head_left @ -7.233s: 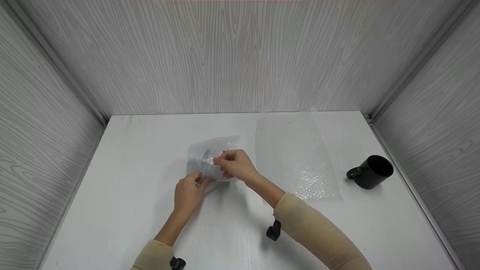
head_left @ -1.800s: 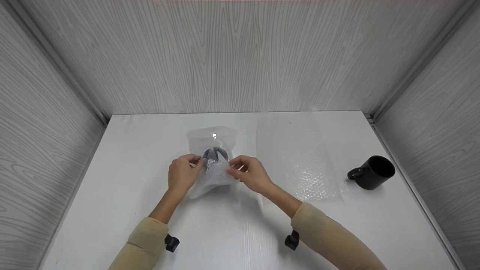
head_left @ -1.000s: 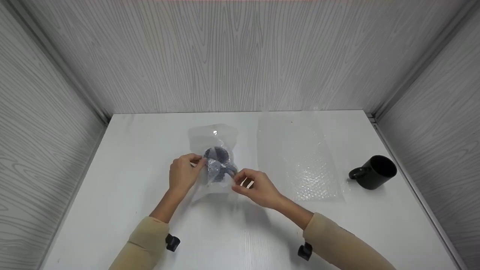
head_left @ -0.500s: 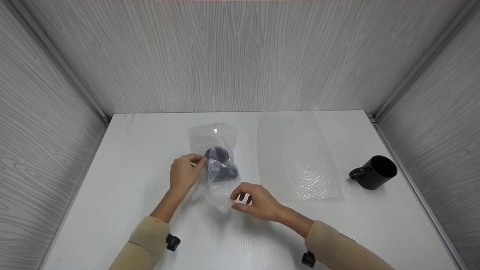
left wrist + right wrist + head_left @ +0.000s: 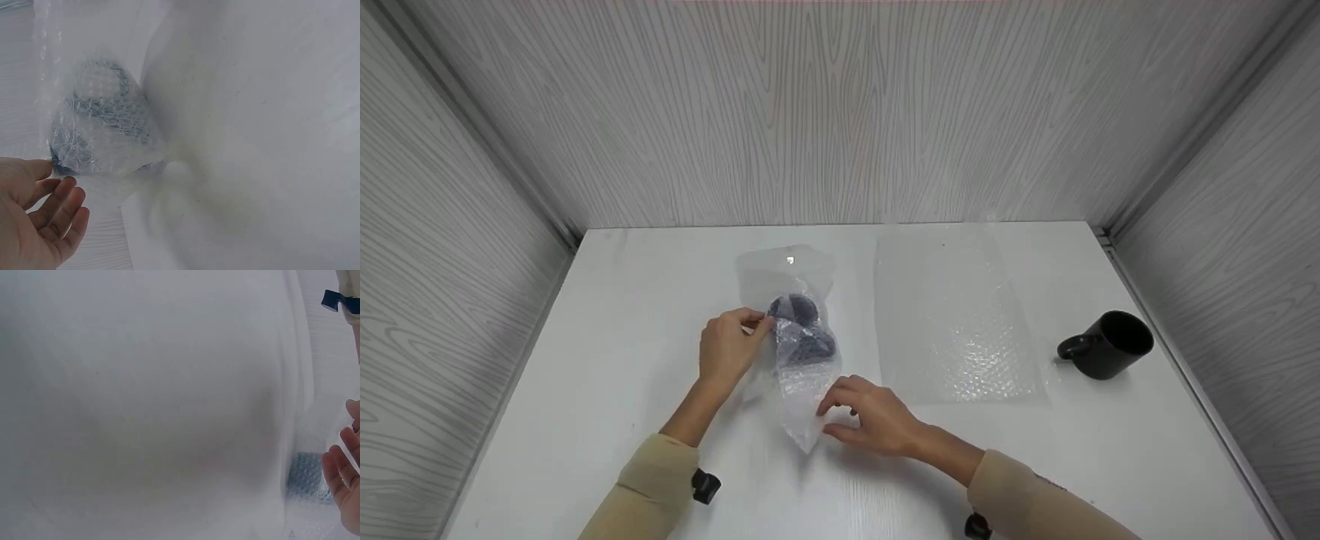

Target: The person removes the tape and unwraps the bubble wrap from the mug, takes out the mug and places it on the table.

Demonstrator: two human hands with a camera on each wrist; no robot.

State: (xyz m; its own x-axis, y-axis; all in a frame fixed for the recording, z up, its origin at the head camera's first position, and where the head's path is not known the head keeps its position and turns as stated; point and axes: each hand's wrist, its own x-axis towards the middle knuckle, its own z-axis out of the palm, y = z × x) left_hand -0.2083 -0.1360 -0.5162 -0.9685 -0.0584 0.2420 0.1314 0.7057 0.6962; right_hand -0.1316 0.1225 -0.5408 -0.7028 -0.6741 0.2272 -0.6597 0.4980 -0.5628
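Observation:
A dark object (image 5: 813,346) with a round end lies under clear bubble wrap (image 5: 802,390), which runs out past it at both ends. On its left side, my left hand (image 5: 727,346) pinches the wrap between thumb and index finger near the round end. The left wrist view shows that thumb and index finger at the corner of the wrapped object (image 5: 112,115), the other fingers loosely bent. My right hand (image 5: 877,420) is beside the wrap's pointed near end, thumb and fingers apart. In the right wrist view the right hand's fingers (image 5: 335,475) are relaxed, overlapping the wrapped object.
A flat sheet of bubble wrap (image 5: 949,315) lies to the right on the white table (image 5: 622,337). Farther right, a black mug (image 5: 1110,345) rests on the table with its handle to the left. Pale wood-grain panels (image 5: 825,112) enclose the back and sides.
The right hand moved toward the near edge and drew apart from the wrap, whose near end now lies unfolded and uncovers the dark object. The left hand has stayed at its left side recently.

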